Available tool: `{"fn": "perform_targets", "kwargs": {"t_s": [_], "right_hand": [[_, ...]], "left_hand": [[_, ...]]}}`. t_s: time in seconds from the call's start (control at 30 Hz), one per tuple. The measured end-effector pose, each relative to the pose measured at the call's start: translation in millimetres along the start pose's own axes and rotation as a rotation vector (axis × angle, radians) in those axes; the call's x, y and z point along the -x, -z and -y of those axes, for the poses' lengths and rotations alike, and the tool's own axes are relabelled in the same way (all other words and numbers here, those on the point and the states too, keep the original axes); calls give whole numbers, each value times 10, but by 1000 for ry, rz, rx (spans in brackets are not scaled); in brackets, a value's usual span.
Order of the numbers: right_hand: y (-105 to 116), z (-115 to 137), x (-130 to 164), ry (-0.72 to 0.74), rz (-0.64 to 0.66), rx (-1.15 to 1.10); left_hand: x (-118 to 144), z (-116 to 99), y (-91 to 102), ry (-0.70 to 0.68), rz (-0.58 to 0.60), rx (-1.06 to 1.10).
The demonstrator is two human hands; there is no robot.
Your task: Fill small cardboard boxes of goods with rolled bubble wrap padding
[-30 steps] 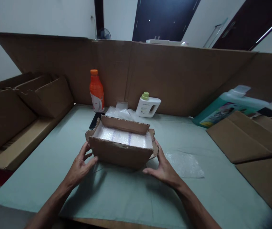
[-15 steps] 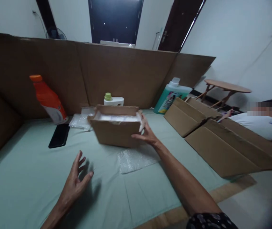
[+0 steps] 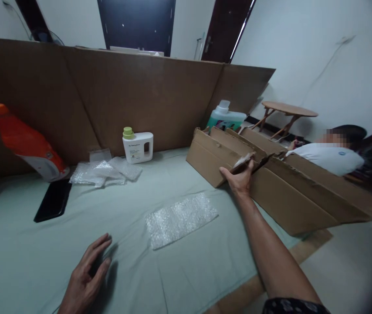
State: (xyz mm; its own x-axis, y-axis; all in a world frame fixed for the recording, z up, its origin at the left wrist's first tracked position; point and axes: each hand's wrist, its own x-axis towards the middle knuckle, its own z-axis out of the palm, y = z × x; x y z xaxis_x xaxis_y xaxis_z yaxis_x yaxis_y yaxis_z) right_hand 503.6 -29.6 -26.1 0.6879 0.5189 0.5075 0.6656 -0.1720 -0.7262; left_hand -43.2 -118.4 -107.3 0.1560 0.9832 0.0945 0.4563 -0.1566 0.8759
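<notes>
Right hand [image 3: 241,181] gripping the cardboard box [image 3: 204,157] by its right end, beside a larger carton [image 3: 287,200] at the right of the tabletop [image 3: 238,294], left hand [image 3: 86,277] empty, fingers loose over pale green cloth [image 3: 133,274], cardboard partition [image 3: 133,91], dark doors [image 3: 136,22] beyond

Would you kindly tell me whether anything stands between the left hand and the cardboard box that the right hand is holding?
Nothing visible blocks the way: only a flat bubble-wrap sheet lies on the table between the left hand and the cardboard box, which the right hand holds by its near end.
</notes>
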Motion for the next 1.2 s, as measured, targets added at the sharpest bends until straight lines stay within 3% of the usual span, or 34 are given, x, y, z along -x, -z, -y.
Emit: {"fn": "perform_targets", "kwargs": {"t_s": [0.23, 0.43, 0.5, 0.6, 0.67, 0.73, 0.83, 0.93, 1.07, 1.2], "right_hand": [[-40, -71, 42, -4, -165, 132], [61, -23, 89, -29, -65, 202], [124, -17, 309, -42, 19, 200], [165, 31, 872, -17, 345, 216], [125, 155, 1328, 122, 586, 299], [31, 382, 1763, 372, 713, 346], [-208, 844, 2203, 753, 826, 251], [-604, 1325, 2245, 967, 916, 160], [-1398, 2071, 1850, 976, 804, 158], [-2029, 2798, 1544, 905, 580, 171]], "left_hand": [[27, 59, 21, -42, 13, 0], [20, -38, 50, -81, 10, -50], [51, -111, 38, -104, 4, -97], [108, -276, -38, -161, 27, -206], [122, -403, -109, -220, 108, -261], [118, -510, -164, -264, 194, -282], [136, -586, -155, -267, 221, -288], [241, -544, -28, -210, 147, -288], [469, -367, 289, -126, -30, -273], [627, -173, 881, -92, -233, -363]]}}
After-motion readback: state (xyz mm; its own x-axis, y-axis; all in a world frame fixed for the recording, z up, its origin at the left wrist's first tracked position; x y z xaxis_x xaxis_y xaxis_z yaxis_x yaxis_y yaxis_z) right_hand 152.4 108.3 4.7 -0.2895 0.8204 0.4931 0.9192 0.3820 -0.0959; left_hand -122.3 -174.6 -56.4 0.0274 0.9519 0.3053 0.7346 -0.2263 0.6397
